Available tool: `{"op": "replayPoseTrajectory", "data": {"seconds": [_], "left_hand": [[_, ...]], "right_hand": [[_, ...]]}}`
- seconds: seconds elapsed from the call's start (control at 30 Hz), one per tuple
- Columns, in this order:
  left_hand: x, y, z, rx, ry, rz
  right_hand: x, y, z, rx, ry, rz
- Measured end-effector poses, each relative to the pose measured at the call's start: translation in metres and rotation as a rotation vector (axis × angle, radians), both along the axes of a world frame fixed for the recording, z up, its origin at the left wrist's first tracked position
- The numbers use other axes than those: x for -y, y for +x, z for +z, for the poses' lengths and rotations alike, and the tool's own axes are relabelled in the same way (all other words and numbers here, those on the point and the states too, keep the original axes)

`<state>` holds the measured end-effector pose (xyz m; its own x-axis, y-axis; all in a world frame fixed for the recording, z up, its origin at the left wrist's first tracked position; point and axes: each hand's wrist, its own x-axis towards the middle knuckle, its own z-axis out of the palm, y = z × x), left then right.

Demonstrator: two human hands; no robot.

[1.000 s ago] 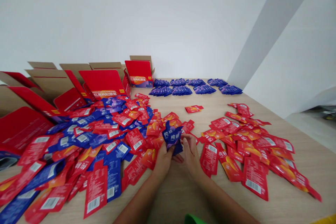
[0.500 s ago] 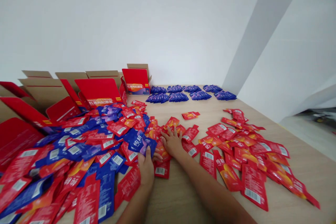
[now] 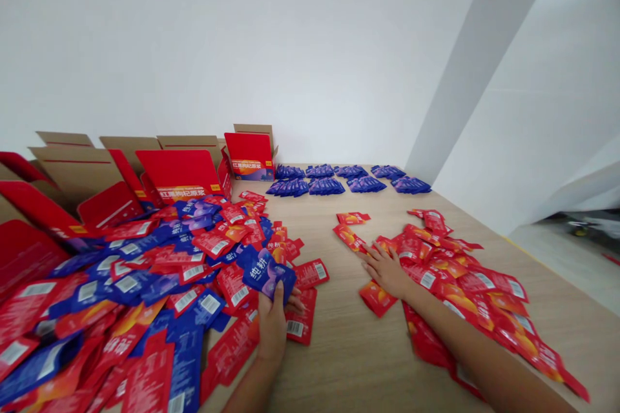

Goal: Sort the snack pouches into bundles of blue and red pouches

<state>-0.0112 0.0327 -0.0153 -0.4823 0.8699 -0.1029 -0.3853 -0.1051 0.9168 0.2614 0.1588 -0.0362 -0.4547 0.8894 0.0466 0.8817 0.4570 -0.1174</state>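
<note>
My left hand (image 3: 274,324) is closed on a blue pouch (image 3: 261,271) with white lettering, thumb across its lower corner. It is held over the right edge of a mixed heap of red and blue pouches, and a red pouch (image 3: 301,321) lies just beside the fingers. On the right, my right hand (image 3: 390,273) lies flat with fingers spread, touching red pouches at the near edge of a red pile (image 3: 450,264). One red pouch (image 3: 349,239) sits at its fingertips and another red pouch (image 3: 376,298) lies partly below the hand.
Open red cartons (image 3: 181,168) stand along the back left, with another red carton (image 3: 250,151) by the wall. Fanned stacks of blue pouches (image 3: 326,186) form two rows at the back. The mixed heap (image 3: 145,264) covers the left side. A wall borders the table's (image 3: 339,361) far side.
My right hand has swept rightward, and several red pouches moved from the middle to the right pile. My left hand keeps its hold on the blue pouch, almost in place.
</note>
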Motion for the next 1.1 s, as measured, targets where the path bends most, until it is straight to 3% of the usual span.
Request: {"op": "replayPoseTrajectory", "data": {"seconds": [0.1, 0.17, 0.27, 0.33, 0.47, 0.6, 0.73, 0.9, 1.1], "left_hand": [[-0.001, 0.001, 0.0, 0.01, -0.003, -0.01], [-0.002, 0.001, -0.001, 0.013, -0.012, -0.027], [-0.005, 0.001, -0.004, 0.014, -0.021, -0.028], [-0.007, 0.001, -0.008, 0.006, -0.033, -0.021], [-0.008, 0.001, -0.018, -0.026, -0.046, -0.012], [-0.008, 0.001, -0.023, -0.043, -0.054, -0.019], [-0.007, 0.001, -0.02, -0.042, -0.073, -0.04], [-0.007, 0.002, -0.019, -0.048, -0.072, -0.058], [-0.008, 0.002, -0.025, -0.036, -0.072, -0.124]], "right_hand": [[-0.016, 0.022, 0.016, 0.001, 0.007, -0.039], [-0.031, 0.02, 0.034, -0.054, 0.044, -0.101], [-0.062, -0.011, 0.056, -0.135, 0.113, -0.219], [-0.085, -0.043, 0.06, -0.134, 0.116, -0.267], [-0.117, -0.103, 0.037, -0.112, 0.093, -0.406], [-0.112, -0.124, 0.004, -0.074, 0.054, -0.491], [-0.083, -0.103, -0.015, -0.007, 0.156, -0.482], [-0.052, -0.049, -0.022, 0.049, 0.294, -0.363], [-0.059, 0.011, -0.023, 0.034, 0.303, -0.079]]}}
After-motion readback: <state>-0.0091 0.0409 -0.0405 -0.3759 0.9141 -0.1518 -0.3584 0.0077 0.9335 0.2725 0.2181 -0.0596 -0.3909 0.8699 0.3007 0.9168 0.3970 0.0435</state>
